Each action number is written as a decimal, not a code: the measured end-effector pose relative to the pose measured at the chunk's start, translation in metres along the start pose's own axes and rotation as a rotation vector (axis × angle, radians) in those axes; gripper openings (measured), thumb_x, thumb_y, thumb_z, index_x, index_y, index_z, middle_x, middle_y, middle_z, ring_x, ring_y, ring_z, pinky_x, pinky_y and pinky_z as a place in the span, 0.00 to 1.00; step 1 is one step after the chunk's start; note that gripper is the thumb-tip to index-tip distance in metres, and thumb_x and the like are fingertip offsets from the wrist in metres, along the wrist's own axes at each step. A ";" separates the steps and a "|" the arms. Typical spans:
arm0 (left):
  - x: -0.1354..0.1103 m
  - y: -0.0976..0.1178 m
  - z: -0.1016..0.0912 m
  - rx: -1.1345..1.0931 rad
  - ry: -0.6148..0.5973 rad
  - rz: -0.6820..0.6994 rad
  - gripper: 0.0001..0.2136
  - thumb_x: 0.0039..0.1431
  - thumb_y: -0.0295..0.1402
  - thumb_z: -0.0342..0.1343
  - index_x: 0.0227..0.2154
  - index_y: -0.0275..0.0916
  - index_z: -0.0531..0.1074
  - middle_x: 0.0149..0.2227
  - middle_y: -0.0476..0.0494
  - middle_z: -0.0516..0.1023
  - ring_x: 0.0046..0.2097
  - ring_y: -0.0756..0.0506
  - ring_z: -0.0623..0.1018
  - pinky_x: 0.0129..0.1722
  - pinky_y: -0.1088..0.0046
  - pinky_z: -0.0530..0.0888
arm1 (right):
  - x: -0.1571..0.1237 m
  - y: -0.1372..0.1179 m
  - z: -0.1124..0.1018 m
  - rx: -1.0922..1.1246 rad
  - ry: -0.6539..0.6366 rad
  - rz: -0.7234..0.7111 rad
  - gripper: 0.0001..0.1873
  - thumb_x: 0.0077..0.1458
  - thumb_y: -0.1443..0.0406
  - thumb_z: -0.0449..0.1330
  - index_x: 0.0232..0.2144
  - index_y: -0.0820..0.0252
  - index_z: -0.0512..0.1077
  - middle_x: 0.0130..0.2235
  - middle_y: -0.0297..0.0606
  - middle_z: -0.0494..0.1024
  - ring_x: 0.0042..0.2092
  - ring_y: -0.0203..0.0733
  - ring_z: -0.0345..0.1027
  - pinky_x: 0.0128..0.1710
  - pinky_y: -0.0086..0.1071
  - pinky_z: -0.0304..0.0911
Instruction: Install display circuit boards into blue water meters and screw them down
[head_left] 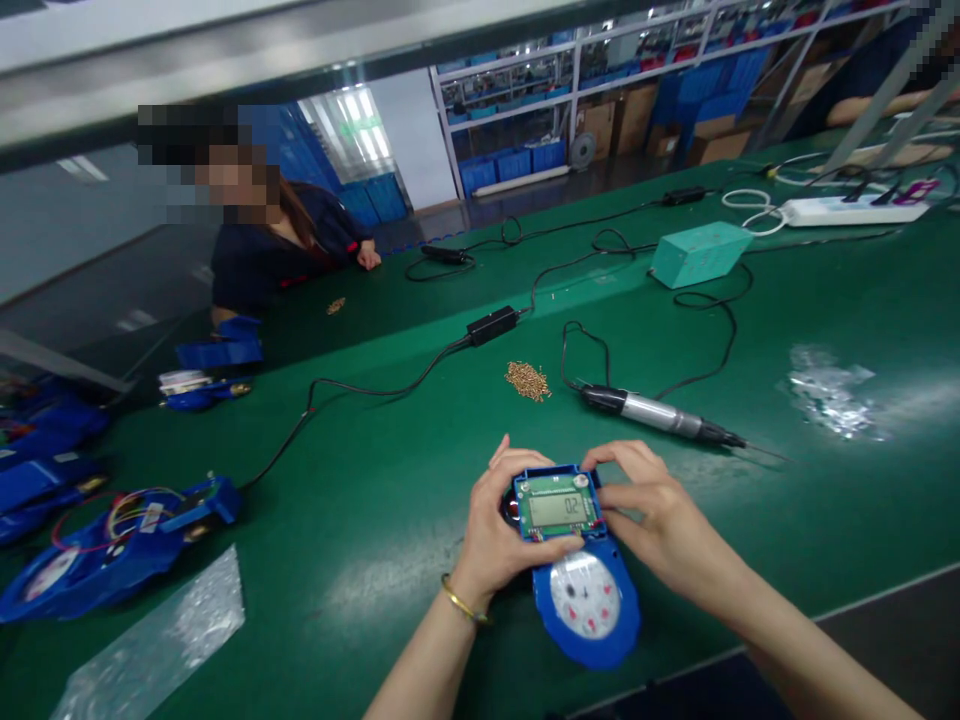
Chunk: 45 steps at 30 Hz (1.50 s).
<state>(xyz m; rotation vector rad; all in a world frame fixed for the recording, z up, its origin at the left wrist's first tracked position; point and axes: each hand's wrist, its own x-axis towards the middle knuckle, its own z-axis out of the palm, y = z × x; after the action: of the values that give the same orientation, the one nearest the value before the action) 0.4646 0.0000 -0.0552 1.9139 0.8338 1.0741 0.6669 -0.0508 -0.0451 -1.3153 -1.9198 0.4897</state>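
- A blue water meter [585,590] is being held flat on the green bench [375,520], close to its near edge, with its round white dial toward the person and its display board [556,505] at the far end.
- The meter's left side is being gripped by the left hand [499,540]; its fingers are being curled closed around the housing, with the thumb being laid across the lower edge of the board.
- The right side is being held by the right hand [652,515]; its fingers are being bent closed against the housing's upper right corner, with the fingertips being pressed at the edge of the board.
- A gold bangle [461,603] is being worn on the left wrist.
- An electric screwdriver [660,415] is being left lying on the bench just beyond the right hand, its black cable being trailed away toward a green box [701,252].
- A small heap of brass screws [527,380] is being kept on the bench beyond the meter, well apart from the hands.
- Another blue meter with loose coloured wires [127,540] is being left at the left, beside a clear plastic bag [161,640].
- The far side of the bench is being occupied by another person in a dark top [277,250].
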 end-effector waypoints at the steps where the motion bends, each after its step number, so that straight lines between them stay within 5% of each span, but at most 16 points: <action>1: -0.001 0.000 0.001 0.006 0.008 0.002 0.27 0.41 0.47 0.70 0.43 0.41 0.72 0.42 0.43 0.80 0.45 0.40 0.80 0.68 0.42 0.50 | -0.001 0.001 0.001 0.059 -0.009 0.049 0.13 0.57 0.74 0.58 0.26 0.56 0.77 0.48 0.42 0.73 0.53 0.52 0.62 0.49 0.50 0.60; 7: 0.000 -0.002 -0.002 -0.031 -0.047 0.061 0.26 0.45 0.43 0.69 0.46 0.43 0.68 0.44 0.45 0.79 0.47 0.41 0.79 0.69 0.42 0.44 | 0.002 0.003 0.006 0.371 -0.123 0.322 0.12 0.55 0.71 0.58 0.29 0.54 0.81 0.57 0.41 0.72 0.59 0.52 0.63 0.59 0.52 0.57; 15: 0.017 0.026 -0.022 0.399 -0.269 0.121 0.26 0.45 0.41 0.70 0.47 0.44 0.68 0.45 0.45 0.80 0.47 0.40 0.80 0.67 0.40 0.49 | 0.010 -0.002 0.005 0.308 -0.101 0.297 0.15 0.51 0.75 0.56 0.27 0.57 0.81 0.48 0.42 0.77 0.49 0.47 0.71 0.52 0.43 0.66; 27: -0.003 0.012 -0.002 0.296 0.008 0.184 0.28 0.46 0.40 0.71 0.48 0.42 0.66 0.44 0.43 0.81 0.44 0.40 0.83 0.65 0.37 0.57 | 0.008 -0.001 0.008 0.352 -0.078 0.283 0.14 0.51 0.74 0.57 0.27 0.57 0.81 0.46 0.42 0.77 0.49 0.48 0.71 0.52 0.43 0.66; 38: -0.001 0.005 -0.003 0.077 -0.029 0.138 0.28 0.46 0.40 0.72 0.49 0.44 0.67 0.46 0.41 0.81 0.50 0.39 0.81 0.64 0.41 0.61 | 0.003 -0.004 0.006 0.498 -0.071 0.350 0.12 0.52 0.71 0.58 0.27 0.55 0.82 0.53 0.42 0.74 0.55 0.50 0.68 0.57 0.46 0.62; 45: 0.006 0.007 -0.004 0.063 -0.145 0.099 0.27 0.46 0.42 0.71 0.47 0.44 0.67 0.46 0.40 0.81 0.49 0.38 0.81 0.66 0.37 0.53 | 0.003 -0.004 0.002 0.517 -0.082 0.366 0.13 0.51 0.74 0.57 0.27 0.56 0.81 0.52 0.42 0.74 0.54 0.50 0.68 0.56 0.46 0.61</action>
<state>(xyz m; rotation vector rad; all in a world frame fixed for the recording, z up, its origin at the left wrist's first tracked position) 0.4650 0.0023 -0.0454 2.0771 0.7056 0.9632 0.6624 -0.0498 -0.0421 -1.3030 -1.4672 1.1521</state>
